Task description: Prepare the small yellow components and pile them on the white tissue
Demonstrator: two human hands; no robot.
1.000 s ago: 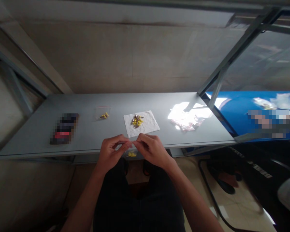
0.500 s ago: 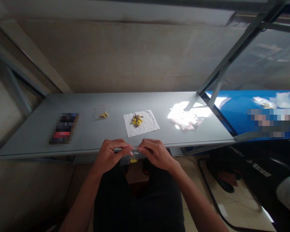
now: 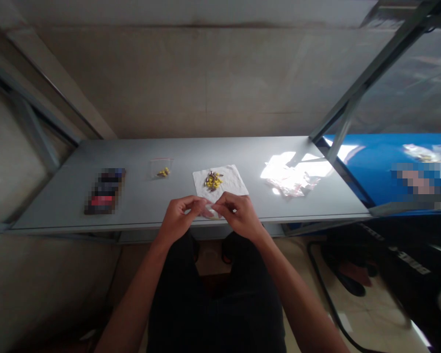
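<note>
One small clear plastic bag (image 3: 212, 214), held up at the front edge of the counter (image 3: 139, 201).
Handling: probably light, limp, slippery; best taken by its rim. Left hand (image 3: 181, 214) and right hand (image 3: 241, 214): each grip nearly closed, pinching the bag between them. White cloth (image 3: 236, 183) bearing yellow and metallic pieces (image 3: 213, 182) lies just beyond.

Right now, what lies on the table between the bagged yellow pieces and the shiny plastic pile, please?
In the head view, a white cloth bearing yellow and darker pieces lies there.
</note>
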